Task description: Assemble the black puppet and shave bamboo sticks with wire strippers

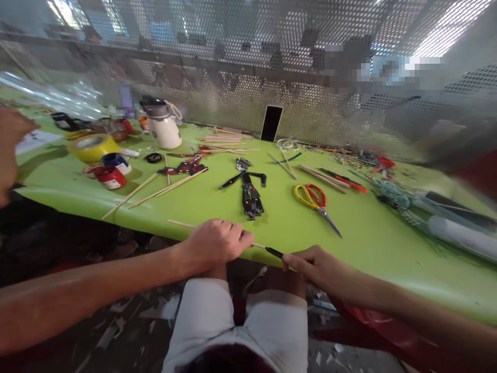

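Observation:
My left hand point(218, 241) is closed around a thin wooden stick point(180, 224), just above the table's front edge. The stick pokes out at both sides of the fist. In my right hand point(316, 265) is a slim black tool point(274, 253), whose tip meets the stick's right end; its kind is unclear. Behind my left hand lies a flat black jointed figure point(251, 194) with arms spread. Scissors point(316, 202) with one yellow and one red handle rest to its right. A second, reddish figure point(190, 165) lies among sticks on the left.
The green table point(202, 207) holds paint pots point(111, 177), yellow tape point(95, 147), a white jug point(165, 129) and an upright phone point(272, 123). Stick bundles point(324, 178) and tangled cord point(394, 191) lie right. Another person's hand point(13, 137) is at far left. A perforated metal screen point(233, 88) stands behind.

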`<state>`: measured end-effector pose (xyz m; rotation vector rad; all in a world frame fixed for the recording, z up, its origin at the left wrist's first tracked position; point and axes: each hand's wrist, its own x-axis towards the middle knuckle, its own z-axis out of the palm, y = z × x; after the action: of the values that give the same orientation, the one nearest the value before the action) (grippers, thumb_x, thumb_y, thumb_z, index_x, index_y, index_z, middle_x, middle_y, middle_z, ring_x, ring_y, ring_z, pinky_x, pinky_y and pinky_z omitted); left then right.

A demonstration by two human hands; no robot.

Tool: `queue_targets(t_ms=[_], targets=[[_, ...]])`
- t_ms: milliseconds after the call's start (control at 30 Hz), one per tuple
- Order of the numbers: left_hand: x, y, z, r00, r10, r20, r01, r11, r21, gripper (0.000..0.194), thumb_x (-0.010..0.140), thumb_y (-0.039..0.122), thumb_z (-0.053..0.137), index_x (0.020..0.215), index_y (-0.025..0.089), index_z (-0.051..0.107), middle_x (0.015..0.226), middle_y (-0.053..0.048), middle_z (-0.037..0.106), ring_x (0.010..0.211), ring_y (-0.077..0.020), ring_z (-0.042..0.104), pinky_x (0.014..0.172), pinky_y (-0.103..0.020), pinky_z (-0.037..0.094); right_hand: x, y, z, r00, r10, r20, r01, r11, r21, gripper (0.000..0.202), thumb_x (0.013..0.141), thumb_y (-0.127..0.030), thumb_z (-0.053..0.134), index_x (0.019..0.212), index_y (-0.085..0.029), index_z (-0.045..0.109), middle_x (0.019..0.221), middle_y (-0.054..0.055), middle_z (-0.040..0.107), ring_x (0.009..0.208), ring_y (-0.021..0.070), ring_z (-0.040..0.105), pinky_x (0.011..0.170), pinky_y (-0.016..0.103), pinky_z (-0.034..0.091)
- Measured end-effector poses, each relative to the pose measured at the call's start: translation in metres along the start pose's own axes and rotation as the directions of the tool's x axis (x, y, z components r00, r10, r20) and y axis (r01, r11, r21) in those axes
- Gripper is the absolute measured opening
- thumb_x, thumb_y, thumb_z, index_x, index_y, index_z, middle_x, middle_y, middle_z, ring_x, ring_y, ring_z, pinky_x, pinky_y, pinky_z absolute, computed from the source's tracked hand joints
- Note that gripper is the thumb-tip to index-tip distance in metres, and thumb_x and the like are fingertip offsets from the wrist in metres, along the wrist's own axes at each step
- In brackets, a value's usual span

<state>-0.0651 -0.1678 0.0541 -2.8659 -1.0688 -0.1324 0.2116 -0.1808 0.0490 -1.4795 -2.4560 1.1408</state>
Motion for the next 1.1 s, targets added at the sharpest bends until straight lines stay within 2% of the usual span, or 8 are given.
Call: queue_targets(t_ms=[100,200,333,433,600,733,933,1100], targets=[[0.001,-0.003,0.007,0.993,0.026,-0.112,-0.007,0.987,0.163,0.033,0.103,0.027,0.036,0.086,0.017,0.062,0.068,-0.005,0.061,0.059,-0.0178,0.06,0.05,-0.025,0.033,0.009,-0.006,-0.003,0.977,0.13,0.169,-0.163,0.966,0.201,0.065,0.096,-0.066,0.032,0.085,-0.015,0.07,0.056,-0.002,0.046,0.05,0.0107,0.037,0.049,0.025,0.03],[0.002,-0.007,0.004,0.999,-0.038,0.008,0.039,0.991,-0.125,0.032,0.103,0.032,0.038,0.09,0.017,0.063,0.07,-0.004,0.063,0.062,-0.0168,0.059,0.053,-0.025,0.035,0.01,-0.01,-0.012,0.998,0.032,0.057,-0.035,0.999,0.037,0.06,0.097,-0.063,0.035,0.089,-0.016,0.071,0.065,0.001,0.055,0.058,0.0132,0.046,0.054,0.025,0.034],[0.007,-0.012,-0.006,0.915,0.139,0.379,0.215,0.626,-0.749,0.047,0.104,0.045,0.03,0.087,0.016,0.063,0.073,-0.003,0.064,0.065,-0.014,0.057,0.059,-0.022,0.041,0.003,-0.006,-0.02,0.926,-0.335,-0.172,0.192,0.813,-0.549,0.053,0.099,-0.059,0.037,0.114,-0.019,0.068,0.079,0.008,0.059,0.066,0.0193,0.052,0.058,0.03,0.033],[0.01,-0.013,-0.007,0.889,0.213,0.406,0.266,0.48,-0.836,0.052,0.103,0.048,0.029,0.079,0.015,0.061,0.07,-0.002,0.061,0.062,-0.0126,0.054,0.058,-0.022,0.041,0.0,0.001,-0.019,0.881,-0.453,-0.137,0.225,0.654,-0.722,0.049,0.1,-0.054,0.036,0.118,-0.019,0.066,0.081,0.008,0.058,0.065,0.0194,0.052,0.058,0.031,0.031],[0.007,-0.004,-0.007,0.965,0.011,0.263,0.163,0.757,-0.633,0.039,0.104,0.038,0.035,0.085,0.017,0.062,0.075,-0.002,0.068,0.063,-0.0139,0.061,0.056,-0.023,0.037,-0.002,0.004,-0.011,0.948,-0.291,-0.128,0.179,0.82,-0.543,0.05,0.101,-0.055,0.034,0.12,-0.02,0.063,0.083,0.007,0.06,0.07,0.0198,0.058,0.062,0.031,0.036],[0.003,0.0,-0.004,0.988,0.024,0.151,0.02,0.959,-0.282,0.026,0.102,0.032,0.043,0.089,0.017,0.061,0.067,-0.003,0.068,0.059,-0.0183,0.064,0.051,-0.027,0.034,0.0,-0.002,-0.013,0.995,-0.095,-0.034,0.087,0.977,-0.197,0.044,0.1,-0.056,0.039,0.11,-0.022,0.066,0.087,0.005,0.065,0.077,0.0186,0.059,0.067,0.029,0.039],[0.003,0.004,0.008,0.983,0.145,-0.109,-0.126,0.978,0.166,0.026,0.102,0.026,0.039,0.084,0.018,0.056,0.066,-0.002,0.062,0.054,-0.0225,0.061,0.044,-0.031,0.03,0.008,0.003,-0.013,0.987,-0.073,0.147,0.045,0.982,0.186,0.049,0.101,-0.055,0.036,0.073,-0.019,0.054,0.064,-0.004,0.047,0.062,0.0112,0.041,0.058,0.025,0.033],[0.005,-0.002,0.006,0.998,0.055,-0.036,-0.053,0.997,0.049,0.024,0.102,0.03,0.042,0.086,0.02,0.056,0.067,-0.001,0.065,0.057,-0.0209,0.064,0.046,-0.03,0.029,0.004,-0.004,-0.019,0.997,-0.069,0.04,0.069,0.997,-0.016,0.044,0.1,-0.053,0.038,0.09,-0.02,0.066,0.075,0.0,0.059,0.069,0.015,0.052,0.063,0.027,0.038]])
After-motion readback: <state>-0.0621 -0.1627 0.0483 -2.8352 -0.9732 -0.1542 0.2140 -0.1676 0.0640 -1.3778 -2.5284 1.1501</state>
